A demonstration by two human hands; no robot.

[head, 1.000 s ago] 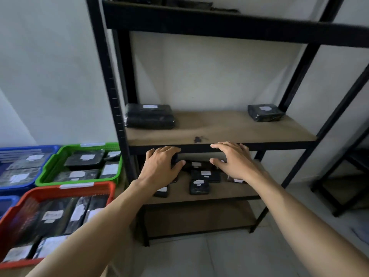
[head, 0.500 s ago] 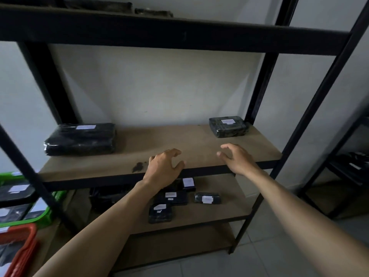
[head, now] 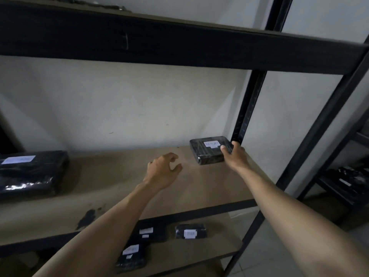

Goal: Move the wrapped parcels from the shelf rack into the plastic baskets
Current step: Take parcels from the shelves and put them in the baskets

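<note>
Small parcel [head: 208, 151] was gripped at its right edge by right hand [head: 234, 156]; left hand [head: 162, 172] was held loosely open, empty. Wrap judged slick, contents stiff, light.

At about 2 o'clock from the middle of the view, the right hand [head: 233, 156] grips the small parcel [head: 207, 150] by its right edge, thumb on top beside the white label, in the back corner of the shelf board [head: 111, 186]. The left hand [head: 161, 170] hovers near the centre, fingers loosely curled (holding nothing). A large parcel [head: 30, 174] lies at 9 o'clock. Toward 6 o'clock, the lower shelf [head: 219, 246] carries three labelled packets [head: 190, 231].
</note>
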